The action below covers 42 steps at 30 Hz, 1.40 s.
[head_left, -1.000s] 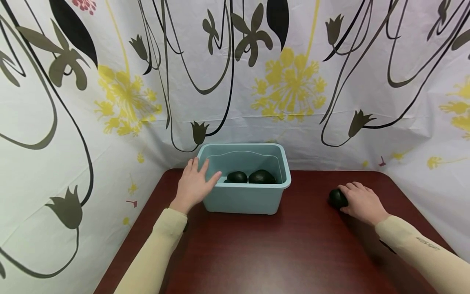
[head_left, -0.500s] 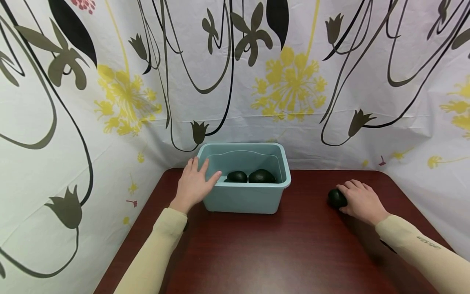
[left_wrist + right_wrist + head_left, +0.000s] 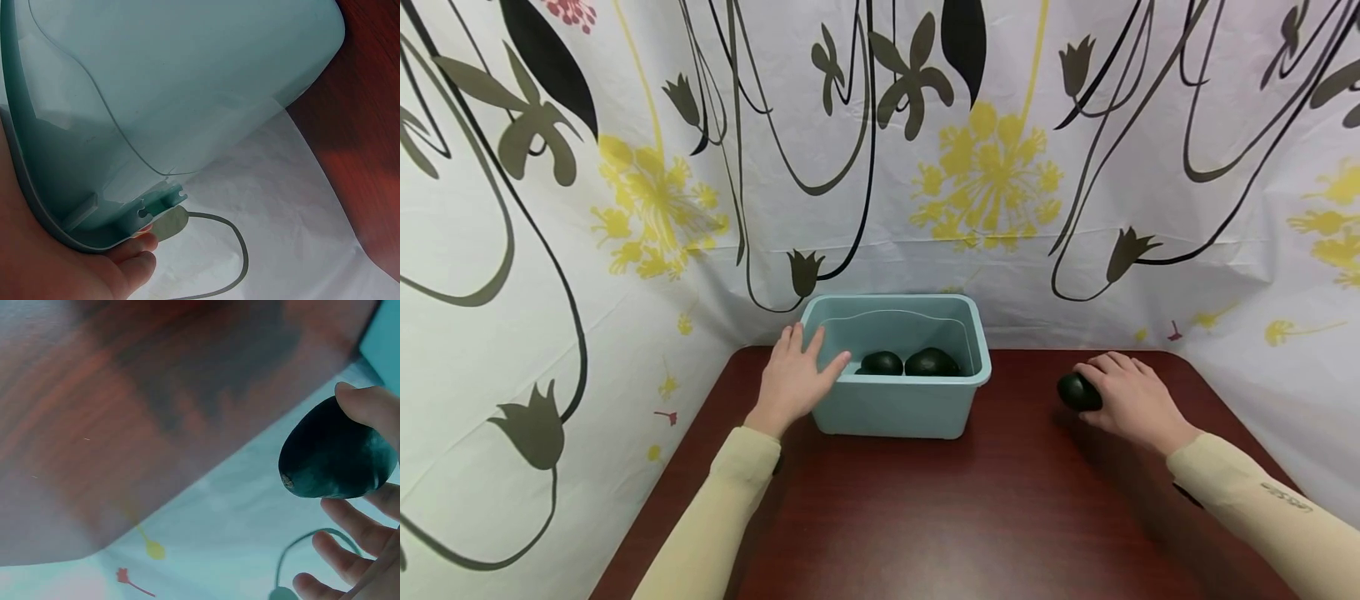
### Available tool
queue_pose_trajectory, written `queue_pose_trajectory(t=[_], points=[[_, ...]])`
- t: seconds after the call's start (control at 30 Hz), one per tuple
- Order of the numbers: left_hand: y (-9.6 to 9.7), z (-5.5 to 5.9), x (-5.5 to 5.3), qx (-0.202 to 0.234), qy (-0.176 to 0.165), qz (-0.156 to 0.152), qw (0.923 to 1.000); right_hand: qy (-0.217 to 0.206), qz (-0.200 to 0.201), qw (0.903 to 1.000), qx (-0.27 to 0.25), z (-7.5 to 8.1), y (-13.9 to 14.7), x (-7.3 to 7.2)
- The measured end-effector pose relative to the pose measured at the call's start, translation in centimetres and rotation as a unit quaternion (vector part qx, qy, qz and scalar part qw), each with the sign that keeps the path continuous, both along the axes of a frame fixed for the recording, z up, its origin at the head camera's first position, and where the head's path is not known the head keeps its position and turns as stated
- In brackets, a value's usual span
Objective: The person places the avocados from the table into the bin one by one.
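In the head view my right hand (image 3: 1133, 402) grips a dark green avocado (image 3: 1079, 392) over the right part of the table. The right wrist view shows the avocado (image 3: 334, 453) between thumb and fingers, raised off the tabletop, its stem end facing away from the palm. My left hand (image 3: 793, 379) rests at the left front corner of a light blue plastic bin (image 3: 895, 407), fingers spread and fairly straight along its rim. Inside the bin lie two dark avocados, a smaller one (image 3: 882, 362) and a larger one (image 3: 932, 362); the front wall hides their lower parts.
The bin stands on a dark red-brown wooden table (image 3: 1000, 517), close to its back edge. A white curtain (image 3: 880, 208) with printed flowers hangs behind and along the sides of the table.
My right hand has lifted the avocado off the table and moved it slightly left, toward the bin. The left hand stays at the bin's corner. The head view shifts slightly.
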State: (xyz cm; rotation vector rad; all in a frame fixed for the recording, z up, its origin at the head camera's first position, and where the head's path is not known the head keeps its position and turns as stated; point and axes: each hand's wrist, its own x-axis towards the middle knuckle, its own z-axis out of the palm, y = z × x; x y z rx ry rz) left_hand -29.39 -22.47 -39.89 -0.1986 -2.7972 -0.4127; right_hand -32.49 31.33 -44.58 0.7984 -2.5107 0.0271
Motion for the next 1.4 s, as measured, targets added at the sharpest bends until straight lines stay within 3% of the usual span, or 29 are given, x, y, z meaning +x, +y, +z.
queue_pose_trajectory(t=[0.6, 1.0, 1.4], points=[[0.0, -0.1, -0.1, -0.003, -0.009, 0.003, 0.9999, 0.044, 0.041, 0.9978, -0.028, 5.5, -3.7, 1.0], [-0.1, 0.1, -0.1, -0.001, -0.012, 0.002, 0.9999, 0.077, 0.065, 0.9944, -0.030, 8.8, -7.0, 0.5], [0.0, 0.1, -0.2, -0.004, -0.014, 0.001, 0.9999, 0.073, 0.074, 0.9940, -0.033, 11.5, -10.6, -0.1]])
